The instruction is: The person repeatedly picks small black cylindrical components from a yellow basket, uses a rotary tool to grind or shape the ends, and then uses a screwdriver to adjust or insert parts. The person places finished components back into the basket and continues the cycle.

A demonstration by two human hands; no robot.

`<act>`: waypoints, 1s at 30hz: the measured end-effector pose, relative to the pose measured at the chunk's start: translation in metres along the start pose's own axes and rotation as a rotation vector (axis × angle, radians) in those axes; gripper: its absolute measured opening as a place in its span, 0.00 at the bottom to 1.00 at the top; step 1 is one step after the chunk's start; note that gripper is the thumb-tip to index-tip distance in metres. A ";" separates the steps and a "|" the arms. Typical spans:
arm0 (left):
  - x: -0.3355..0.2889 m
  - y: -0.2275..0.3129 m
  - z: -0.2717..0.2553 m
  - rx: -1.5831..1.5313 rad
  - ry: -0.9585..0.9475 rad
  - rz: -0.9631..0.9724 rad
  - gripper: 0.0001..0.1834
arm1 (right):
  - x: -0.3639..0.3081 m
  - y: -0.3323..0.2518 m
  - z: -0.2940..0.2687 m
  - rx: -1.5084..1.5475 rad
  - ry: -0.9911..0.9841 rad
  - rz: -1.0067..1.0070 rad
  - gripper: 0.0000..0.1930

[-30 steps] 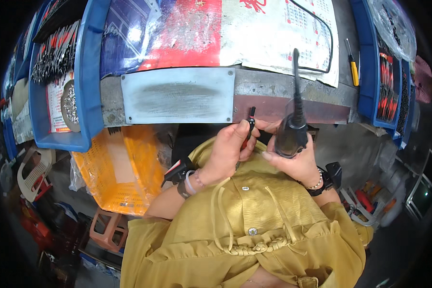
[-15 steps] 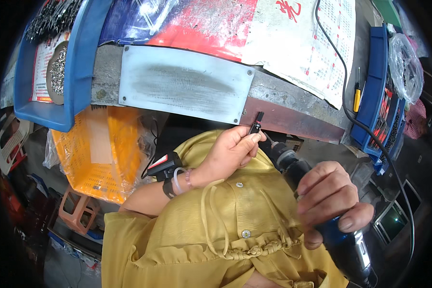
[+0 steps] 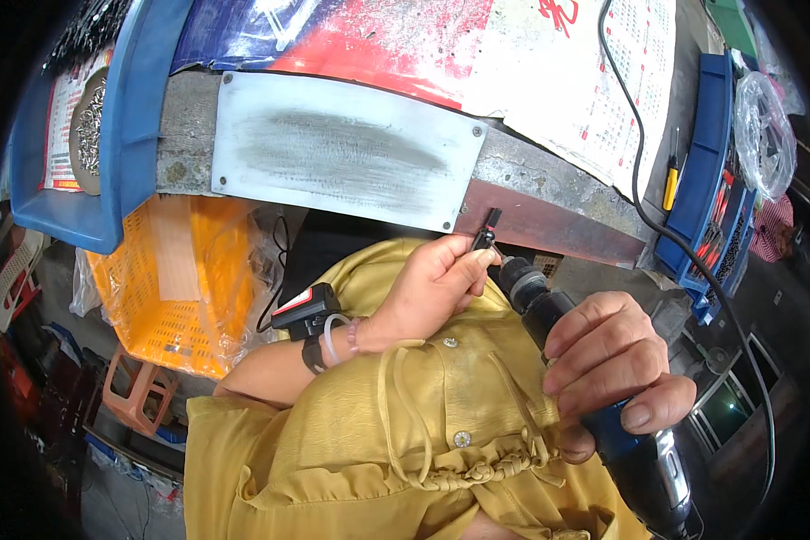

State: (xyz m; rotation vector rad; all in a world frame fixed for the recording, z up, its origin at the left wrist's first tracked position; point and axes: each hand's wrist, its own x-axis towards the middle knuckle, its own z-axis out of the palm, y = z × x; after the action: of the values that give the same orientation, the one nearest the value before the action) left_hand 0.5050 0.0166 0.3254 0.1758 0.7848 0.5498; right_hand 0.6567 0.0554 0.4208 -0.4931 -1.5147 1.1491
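Note:
Between its thumb and fingers my left hand (image 3: 436,281) pinches a small black part (image 3: 486,231), just in front of the bench's edge. My right hand (image 3: 616,369) is wrapped round a dark blue and black electric screwdriver (image 3: 542,310), which slants up toward the left. The screwdriver's tip meets the lower side of the black part close to my left fingertips; whether a screw sits there is too small to tell. Beyond my hands, a pale worn plate (image 3: 346,148) is fixed by screws at its corners to the bench.
At left stands a blue bin (image 3: 135,117) with a dish of small metal screws (image 3: 90,130). Below it is an orange crate (image 3: 175,306). A yellow-handled screwdriver (image 3: 670,187) lies beside blue trays (image 3: 700,144) at right. A black cable (image 3: 643,171) runs down the right side.
My right hand has brought the electric screwdriver slightly up and left, so its tip is closer to the black part. My left hand keeps its pinch. The view has shifted a little.

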 end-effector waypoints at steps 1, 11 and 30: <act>0.000 0.000 0.000 0.007 0.006 -0.007 0.11 | 0.004 0.001 0.000 0.006 0.007 -0.001 0.19; 0.002 -0.010 0.002 0.034 0.055 0.073 0.08 | 0.028 -0.006 -0.019 -0.095 -0.196 0.204 0.29; 0.001 -0.006 -0.001 0.082 0.011 0.072 0.09 | 0.007 0.004 0.009 -0.109 0.043 -0.012 0.20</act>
State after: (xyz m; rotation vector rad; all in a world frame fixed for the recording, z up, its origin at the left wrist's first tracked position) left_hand 0.5072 0.0118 0.3220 0.2779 0.8147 0.5869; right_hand 0.6457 0.0599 0.4220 -0.5781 -1.5470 1.0445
